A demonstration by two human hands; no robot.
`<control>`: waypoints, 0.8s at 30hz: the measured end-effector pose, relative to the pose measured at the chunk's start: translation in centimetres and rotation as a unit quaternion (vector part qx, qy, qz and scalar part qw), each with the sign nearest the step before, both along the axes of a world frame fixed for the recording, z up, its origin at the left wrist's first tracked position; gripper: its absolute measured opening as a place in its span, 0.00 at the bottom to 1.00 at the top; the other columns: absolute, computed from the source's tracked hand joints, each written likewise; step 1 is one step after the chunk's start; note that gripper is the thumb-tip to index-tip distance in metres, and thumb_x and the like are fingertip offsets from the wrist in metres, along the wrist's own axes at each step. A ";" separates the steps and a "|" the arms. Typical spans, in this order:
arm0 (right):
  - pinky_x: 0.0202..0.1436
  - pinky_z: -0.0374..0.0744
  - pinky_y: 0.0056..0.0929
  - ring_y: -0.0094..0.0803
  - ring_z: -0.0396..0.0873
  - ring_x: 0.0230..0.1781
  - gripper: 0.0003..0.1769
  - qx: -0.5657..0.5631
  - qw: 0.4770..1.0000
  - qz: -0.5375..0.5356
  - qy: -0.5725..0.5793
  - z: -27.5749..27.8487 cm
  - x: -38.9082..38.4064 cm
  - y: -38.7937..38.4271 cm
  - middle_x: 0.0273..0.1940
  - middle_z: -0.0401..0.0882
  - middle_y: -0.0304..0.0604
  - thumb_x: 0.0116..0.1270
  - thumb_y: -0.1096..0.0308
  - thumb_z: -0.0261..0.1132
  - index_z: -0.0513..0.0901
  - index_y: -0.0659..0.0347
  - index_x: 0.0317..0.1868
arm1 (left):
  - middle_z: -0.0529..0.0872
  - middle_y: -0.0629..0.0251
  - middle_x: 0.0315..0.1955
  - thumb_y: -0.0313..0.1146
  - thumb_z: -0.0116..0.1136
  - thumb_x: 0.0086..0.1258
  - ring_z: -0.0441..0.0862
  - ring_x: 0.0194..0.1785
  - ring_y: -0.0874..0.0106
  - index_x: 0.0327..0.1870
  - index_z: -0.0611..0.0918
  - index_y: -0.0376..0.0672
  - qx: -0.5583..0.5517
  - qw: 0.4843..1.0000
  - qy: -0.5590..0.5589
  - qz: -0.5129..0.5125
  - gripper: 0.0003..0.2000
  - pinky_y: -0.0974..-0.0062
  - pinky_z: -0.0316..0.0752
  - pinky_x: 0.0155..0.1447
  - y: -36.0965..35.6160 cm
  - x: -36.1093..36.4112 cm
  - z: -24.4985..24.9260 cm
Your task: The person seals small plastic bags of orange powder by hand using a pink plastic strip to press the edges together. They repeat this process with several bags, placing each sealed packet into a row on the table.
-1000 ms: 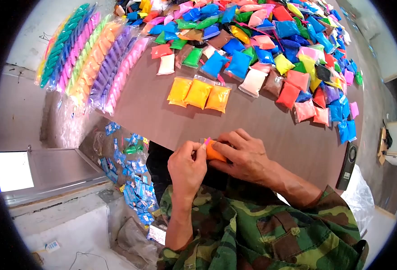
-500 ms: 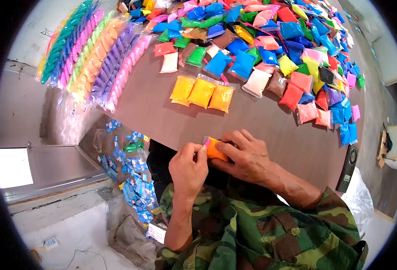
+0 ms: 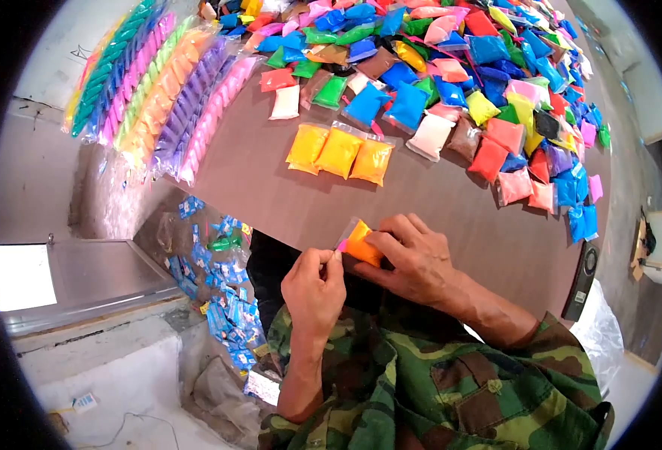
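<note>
An orange-yellow packet (image 3: pixel 364 244) in a clear plastic bag is held at the table's near edge. My right hand (image 3: pixel 415 259) grips its right side, thumb below and fingers on top. With thumb and forefinger pinched together, my left hand (image 3: pixel 315 281) holds the packet's left edge, where a small pink bit shows at the fingertips. Beyond my hands, several yellow packets (image 3: pixel 338 152) lie side by side on the brown table (image 3: pixel 263 187).
A large heap of coloured packets (image 3: pixel 466 90) covers the table's far and right parts. Long bags of twisted coloured pieces (image 3: pixel 173 97) lie at the left. A black device (image 3: pixel 582 281) sits at the right edge. Blue wrappers (image 3: pixel 233 319) litter the floor at left.
The packet has turned slightly between my hands, and more of its clear left edge shows. My left fingertips have shifted a little down along that edge.
</note>
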State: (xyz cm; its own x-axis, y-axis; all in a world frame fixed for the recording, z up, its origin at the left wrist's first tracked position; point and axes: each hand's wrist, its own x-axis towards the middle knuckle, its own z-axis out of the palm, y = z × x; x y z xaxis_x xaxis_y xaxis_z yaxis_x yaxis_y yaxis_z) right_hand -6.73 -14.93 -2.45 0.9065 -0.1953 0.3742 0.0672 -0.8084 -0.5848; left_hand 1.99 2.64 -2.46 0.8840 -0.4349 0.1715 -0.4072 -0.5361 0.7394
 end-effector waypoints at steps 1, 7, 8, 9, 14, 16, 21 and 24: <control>0.39 0.83 0.37 0.40 0.81 0.45 0.19 0.002 1.000 -0.001 -0.001 0.0 -0.1 0.0 0.46 0.79 0.40 0.60 0.54 0.79 0.84 0.56 0.43 | 0.85 0.67 0.23 0.27 0.70 0.73 0.74 0.25 0.83 0.35 0.84 0.34 0.001 0.999 0.029 0.019 0.08 0.78 0.71 0.30 0.0 -0.1 0.3; 0.38 0.83 0.36 0.40 0.81 0.45 0.20 -0.002 1.000 0.003 -0.003 -0.5 0.0 0.0 0.47 0.79 0.40 0.59 0.55 0.80 0.84 0.55 0.45 | 0.84 0.70 0.23 0.28 0.70 0.73 0.74 0.26 0.86 0.34 0.85 0.35 -0.029 0.996 0.083 0.003 0.07 0.80 0.71 0.30 -0.5 -1.2 1.1; 0.39 0.83 0.36 0.40 0.81 0.45 0.21 -0.004 1.000 0.002 0.004 -0.3 0.0 0.0 0.47 0.79 0.40 0.58 0.55 0.80 0.84 0.55 0.46 | 0.85 0.68 0.24 0.28 0.70 0.73 0.75 0.26 0.84 0.34 0.84 0.35 -0.008 0.998 0.056 -0.001 0.07 0.80 0.72 0.31 -0.3 -0.8 0.8; 0.39 0.83 0.36 0.40 0.81 0.45 0.21 -0.006 1.000 -0.001 0.013 -0.1 0.0 0.0 0.47 0.79 0.40 0.58 0.55 0.80 0.84 0.55 0.46 | 0.85 0.67 0.24 0.28 0.70 0.72 0.76 0.26 0.83 0.34 0.84 0.35 0.014 0.999 0.030 -0.007 0.07 0.79 0.72 0.31 -0.1 0.0 0.3; 0.39 0.83 0.36 0.39 0.81 0.46 0.20 -0.002 1.000 0.002 0.000 -0.3 0.0 -0.1 0.47 0.79 0.40 0.59 0.55 0.79 0.84 0.54 0.47 | 0.86 0.60 0.25 0.28 0.69 0.71 0.78 0.25 0.75 0.34 0.84 0.33 0.060 0.998 -0.018 -0.013 0.07 0.73 0.74 0.32 -0.3 1.5 0.4; 0.39 0.83 0.36 0.39 0.81 0.46 0.20 -0.001 1.000 0.000 0.005 -0.3 0.0 -0.2 0.47 0.79 0.39 0.60 0.55 0.79 0.84 0.54 0.47 | 0.86 0.60 0.25 0.27 0.69 0.71 0.80 0.26 0.72 0.35 0.85 0.34 0.036 0.999 0.025 -0.002 0.06 0.71 0.76 0.33 -0.7 1.5 1.6; 0.39 0.84 0.37 0.40 0.81 0.46 0.21 -0.009 1.000 -0.007 0.002 -0.7 0.1 0.0 0.47 0.78 0.39 0.60 0.55 0.79 0.84 0.54 0.48 | 0.87 0.56 0.27 0.29 0.69 0.70 0.85 0.28 0.59 0.35 0.84 0.39 0.032 0.997 0.054 -0.045 0.06 0.64 0.78 0.34 -1.9 0.7 2.1; 0.38 0.84 0.37 0.40 0.81 0.45 0.21 -0.003 1.000 0.002 0.007 -0.2 -0.1 -0.2 0.47 0.78 0.39 0.59 0.55 0.79 0.84 0.54 0.47 | 0.87 0.58 0.25 0.27 0.69 0.70 0.80 0.25 0.70 0.35 0.85 0.36 0.066 0.996 0.002 -0.064 0.05 0.70 0.75 0.32 -1.8 2.1 1.1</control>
State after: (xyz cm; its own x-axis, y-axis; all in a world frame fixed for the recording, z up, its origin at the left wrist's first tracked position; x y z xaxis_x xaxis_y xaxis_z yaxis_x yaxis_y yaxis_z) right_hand -6.80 -15.13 -2.65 0.9123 -0.1900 0.3628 0.0618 -0.8119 -0.5806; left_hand 4.05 0.85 -1.34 0.8207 -0.5620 0.1027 -0.4757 -0.5727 0.6677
